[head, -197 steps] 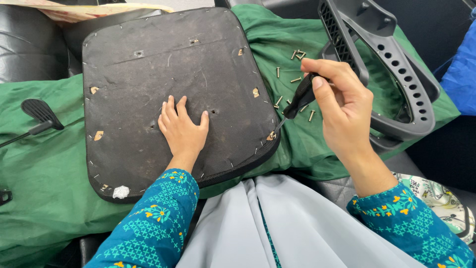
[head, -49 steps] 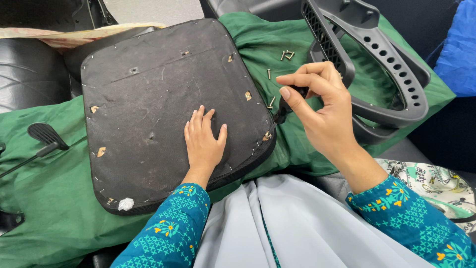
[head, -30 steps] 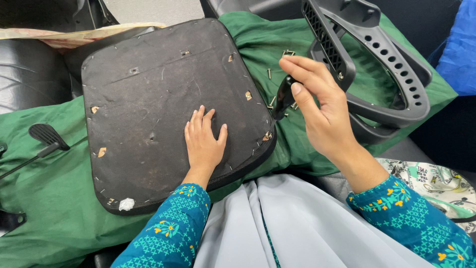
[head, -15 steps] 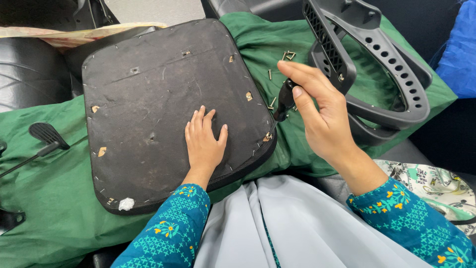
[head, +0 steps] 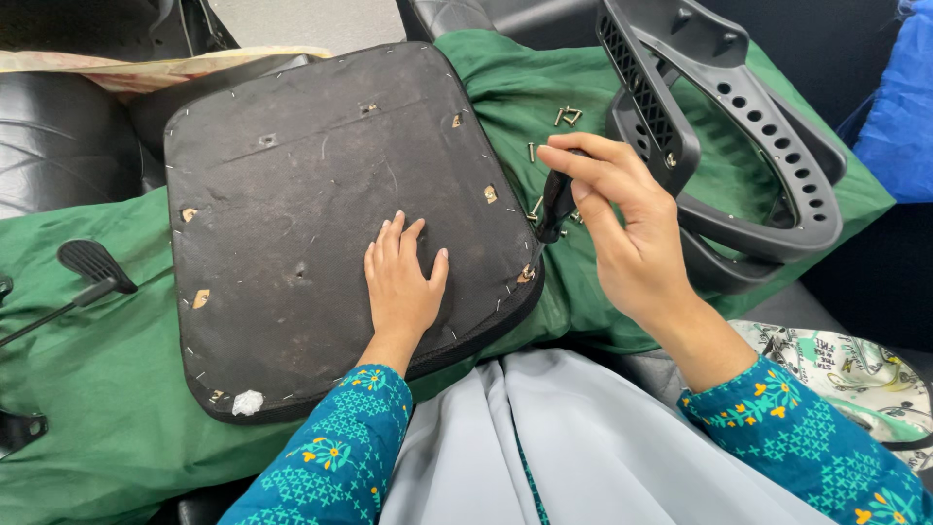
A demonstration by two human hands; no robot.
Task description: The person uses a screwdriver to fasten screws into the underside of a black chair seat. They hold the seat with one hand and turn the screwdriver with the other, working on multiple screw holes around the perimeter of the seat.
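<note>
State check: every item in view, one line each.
left hand: flat, palm down on the seat pad
right hand: closed around the black tool handle
seat pad: underside up on the green cloth, stapled edge
black tool handle: gripped, tip down by the pad's edge
screws: loose on the cloth
plastic chair back: detached, lying on the cloth
green cloth: spread out
</note>
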